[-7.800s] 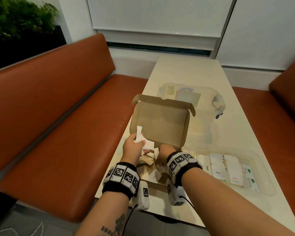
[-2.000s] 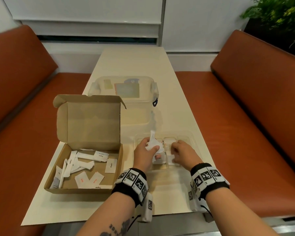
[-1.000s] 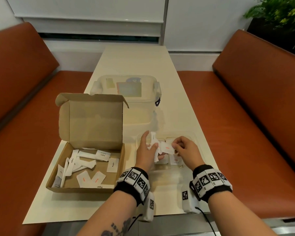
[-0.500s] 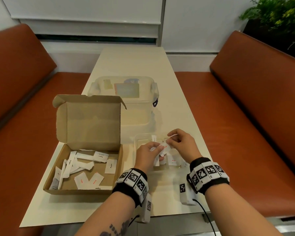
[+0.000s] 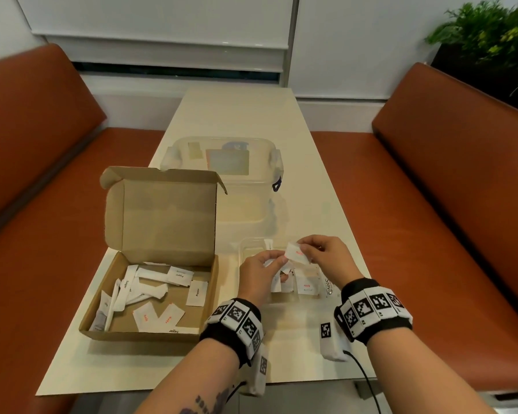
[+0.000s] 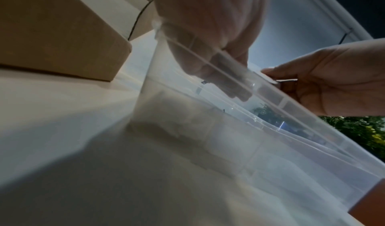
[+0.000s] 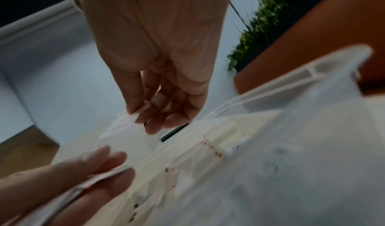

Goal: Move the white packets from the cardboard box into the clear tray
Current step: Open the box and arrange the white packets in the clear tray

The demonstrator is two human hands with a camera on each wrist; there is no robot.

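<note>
Above the clear tray (image 5: 245,245), a single white packet (image 5: 296,253) is pinched by the fingertips of the right hand (image 5: 326,258), while a small bundle of packets (image 5: 277,265) is gripped in the curled left hand (image 5: 259,276). The step in hand is judged to be the sorting of one packet into a tray compartment. It is best laid flat beside the packets already in the tray, print uppermost, and released only once it is low over the tray floor. Many packets are left in the cardboard box (image 5: 150,294), just left of the tray on the surface (image 5: 237,115). Compared with half a second ago, the pinched packet is drawn further clear of the bundle.
</note>
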